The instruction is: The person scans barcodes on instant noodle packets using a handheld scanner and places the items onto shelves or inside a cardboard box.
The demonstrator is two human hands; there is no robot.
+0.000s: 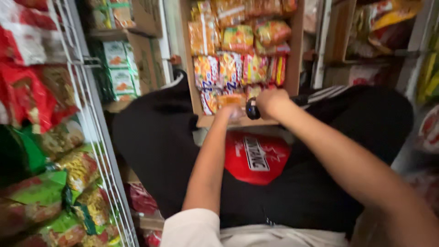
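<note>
**Both hands at the near edge of a box of snack packets**

The person's left hand (232, 111) reaches into the near end of an open brown cardboard box (295, 68) that rests across their lap, and its fingers lie on a small orange foil packet (231, 99) at the front row. The picture is blurred there, so I cannot tell whether the fingers have closed on the packet or only touch it. The right hand (270, 101) is just beside it at the same edge, curled into a fist around a small round black object (252, 109) that peeks out on the thumb side; what it is cannot be made out.

The box is packed with rows of orange, yellow and red plastic snack packets (238, 55), standing close together and filling it to the far end. Below the box, between the forearms, lies a flat red bag with a white label (256, 158), resting on the person's black trousers (155, 142).

To the left stands a white wire rack (98, 137) holding green, red and gold snack bags (55, 192), stacked tightly behind the wires. More bright packets crowd the shelves to the right, too blurred to tell apart.
</note>
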